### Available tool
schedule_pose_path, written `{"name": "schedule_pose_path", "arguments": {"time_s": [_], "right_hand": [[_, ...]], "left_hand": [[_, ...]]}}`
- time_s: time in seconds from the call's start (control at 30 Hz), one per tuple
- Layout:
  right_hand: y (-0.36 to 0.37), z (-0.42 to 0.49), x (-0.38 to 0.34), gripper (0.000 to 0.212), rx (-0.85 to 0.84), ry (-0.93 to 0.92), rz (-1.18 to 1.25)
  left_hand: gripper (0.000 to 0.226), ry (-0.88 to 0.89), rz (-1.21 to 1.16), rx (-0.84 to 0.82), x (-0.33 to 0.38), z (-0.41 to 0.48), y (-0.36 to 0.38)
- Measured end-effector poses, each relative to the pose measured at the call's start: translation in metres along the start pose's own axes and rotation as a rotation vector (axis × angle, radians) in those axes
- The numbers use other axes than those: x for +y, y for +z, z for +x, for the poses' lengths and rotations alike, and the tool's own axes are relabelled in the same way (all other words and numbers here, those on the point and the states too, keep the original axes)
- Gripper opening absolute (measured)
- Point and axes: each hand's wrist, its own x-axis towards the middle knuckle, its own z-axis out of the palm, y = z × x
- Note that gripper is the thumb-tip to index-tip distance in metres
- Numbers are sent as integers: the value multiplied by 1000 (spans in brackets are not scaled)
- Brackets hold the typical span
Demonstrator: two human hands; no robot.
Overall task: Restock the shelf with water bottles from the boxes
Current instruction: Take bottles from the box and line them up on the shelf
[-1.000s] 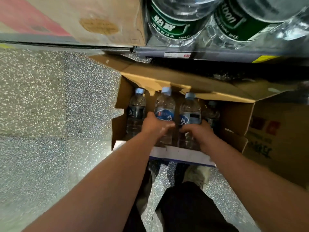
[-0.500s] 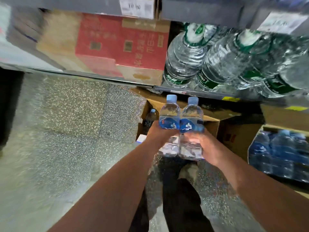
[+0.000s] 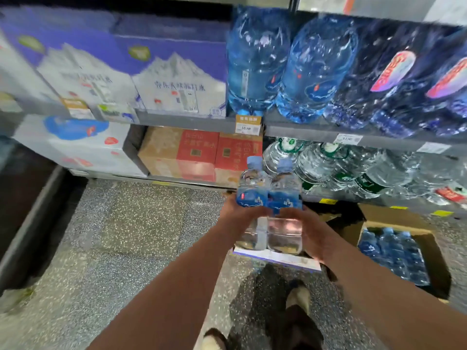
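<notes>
Left hand (image 3: 235, 210) and right hand (image 3: 312, 234) each wrap their fingers round one of two small water bottles (image 3: 252, 198), upright and touching, before the shelf (image 3: 303, 131), not yet placed. The cardboard box (image 3: 394, 218) nearby holds many more.

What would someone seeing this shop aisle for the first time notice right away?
First, the two small water bottles at centre, upright and side by side, gripped between the left hand and the right hand. Next come the big blue jugs crowding the upper shelf at right, and the open cardboard box of more bottles on the floor at lower right.
</notes>
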Motion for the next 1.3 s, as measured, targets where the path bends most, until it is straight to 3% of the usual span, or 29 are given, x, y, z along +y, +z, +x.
{"name": "schedule_pose_path", "arguments": {"time_s": [0.07,0.17,0.23,0.33,0.47,0.53,0.67,0.87,1.0,1.17,1.2,1.3], "right_hand": [[19,-31,-25,48,-22,-40,14],[46,-76,-64,44,-28,-82,2],[59,-103,-89,31,12,-220,-42],[80,-152,-129,39,-12,-370,-61],[91,-192,-168,74,-14,-475,-134],[94,-204,-180,64,-4,-533,-114],[100,-232,-197,30,2,-621,-35],[94,-253,-223,32,48,-665,50],[81,-249,-235,42,70,-651,-20],[71,-242,-252,82,91,-615,-21],[66,-236,-257,81,82,-606,-8],[54,-225,-278,48,74,-599,4]], "left_hand": [[41,57,17,9,35,-19,-10],[58,175,46,-10,93,-55,-21],[48,250,56,-19,132,-83,-26],[39,370,3,-54,182,-117,-26],[92,416,-3,57,228,-137,-27],[104,447,10,86,243,-136,-29],[81,503,37,45,282,-179,-28],[87,495,114,20,308,-191,-16],[83,471,113,20,319,-191,-1],[78,466,112,47,333,-175,15],[74,467,108,41,337,-169,18],[55,470,128,-4,349,-152,28]]}}
